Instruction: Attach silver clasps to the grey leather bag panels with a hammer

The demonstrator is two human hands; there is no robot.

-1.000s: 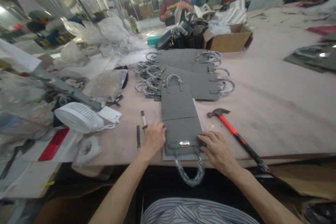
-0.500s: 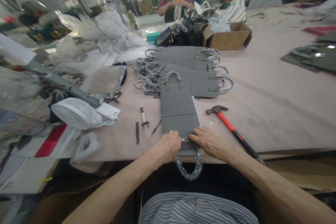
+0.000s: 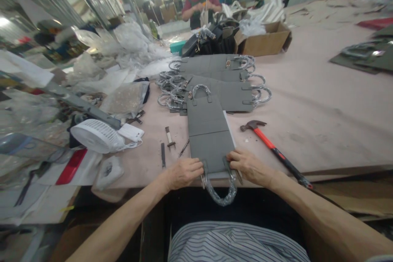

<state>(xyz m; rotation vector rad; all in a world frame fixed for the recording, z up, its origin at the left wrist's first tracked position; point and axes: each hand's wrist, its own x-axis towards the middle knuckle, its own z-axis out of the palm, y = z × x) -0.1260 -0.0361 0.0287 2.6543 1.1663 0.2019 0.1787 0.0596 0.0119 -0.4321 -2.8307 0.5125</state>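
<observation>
A flat grey bag panel lies lengthwise in front of me on the pink table. Its plastic-wrapped handle hangs over the near edge. My left hand grips the panel's near left corner, fingers curled at the handle's base. My right hand grips the near right corner, fingers curled over the edge. The strap with the metal clasp is no longer visible on the near end.
A red-handled hammer lies right of the panel. Small tools lie to its left, beside a white fan. More grey panels are stacked behind. Farther back stand a cardboard box and a person. Plastic bags clutter the left.
Both hands moved from the clasp strap in the middle out to the panel's near corners. The clasp strap has gone from sight. The view tilted slightly.
</observation>
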